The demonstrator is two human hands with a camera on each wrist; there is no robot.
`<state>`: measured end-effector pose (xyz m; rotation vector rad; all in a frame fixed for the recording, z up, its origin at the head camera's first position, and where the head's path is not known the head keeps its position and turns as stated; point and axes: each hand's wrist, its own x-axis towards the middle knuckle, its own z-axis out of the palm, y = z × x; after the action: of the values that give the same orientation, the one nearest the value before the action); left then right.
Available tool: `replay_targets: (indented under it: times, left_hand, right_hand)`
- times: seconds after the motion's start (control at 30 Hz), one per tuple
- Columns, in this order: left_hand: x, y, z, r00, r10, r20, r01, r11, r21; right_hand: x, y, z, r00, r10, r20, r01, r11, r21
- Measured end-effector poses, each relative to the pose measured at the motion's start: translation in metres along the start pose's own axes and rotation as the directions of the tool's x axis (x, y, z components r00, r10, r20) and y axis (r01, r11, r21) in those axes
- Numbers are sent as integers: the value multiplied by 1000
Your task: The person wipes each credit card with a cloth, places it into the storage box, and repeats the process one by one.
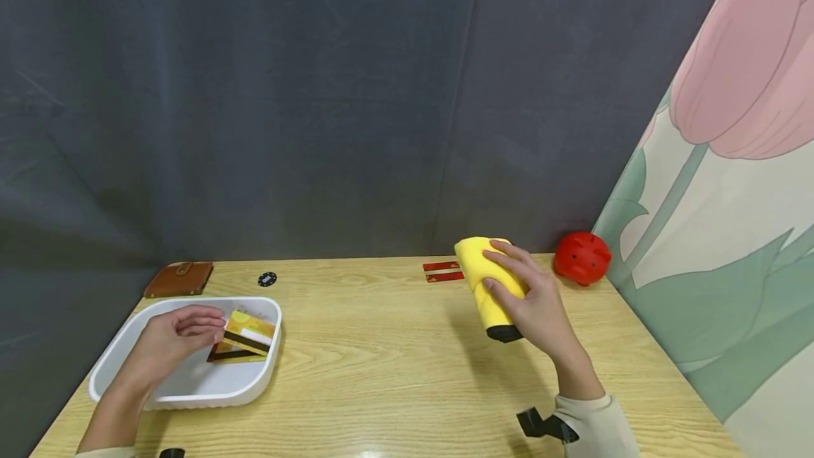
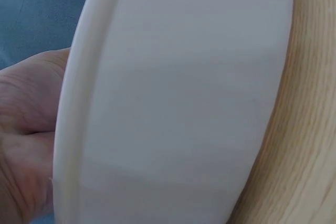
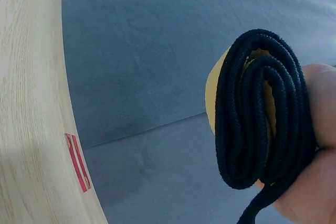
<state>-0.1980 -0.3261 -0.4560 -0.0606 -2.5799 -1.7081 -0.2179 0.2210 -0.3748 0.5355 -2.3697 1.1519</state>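
Observation:
My right hand (image 1: 534, 302) grips a rolled yellow towel (image 1: 486, 278), held up above the right half of the table. Layered dark edging (image 3: 294, 108) at the roll's end faces the right wrist camera, with a loose strip hanging below. My left hand (image 1: 174, 341) reaches over the white tray (image 1: 222, 398). Its thumb and fingertips pinch the left edge of a yellow card with a black stripe (image 1: 251, 334). Beneath that lies another dark-striped card (image 1: 222, 357), partly covered. The tray's side hides the left fingers in the left wrist view.
Behind the tray lie a brown leather wallet (image 1: 181, 279) and a black poker chip (image 1: 267, 279). Two red strips (image 1: 443, 277) are at the table's back edge, near the towel. A red piggy bank (image 1: 581, 259) stands in the back right corner. A dark curtain (image 1: 318, 104) hangs behind.

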Motion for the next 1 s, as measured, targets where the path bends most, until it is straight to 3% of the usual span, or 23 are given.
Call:
replay_targets:
  times: [0.23,0.4,0.6,0.73,0.87,1.0]
  left_hand:
    - [3,4,2,999,39,7,-39,999,12]
    - [16,26,17,994,86,69,-87,996,10]
    - [51,78,59,966,196,166,-195,981,-25]
    - [77,104,91,943,238,232,-239,971,-25]
    - [101,120,120,926,256,278,-257,966,-31]
    - [122,124,148,915,260,308,-252,965,-66]
  right_hand:
    - [-1,-1,-5,1000,10,-28,-10,1000,0]
    - [-2,0,-10,998,23,-58,-22,1000,11]
    - [1,-2,-15,994,22,-107,-17,998,53]
    - [2,-4,-15,993,38,-111,-31,997,66]
    - [2,-6,-13,992,42,-115,-33,996,78]
    - [2,-8,-11,991,43,-130,-31,995,90]
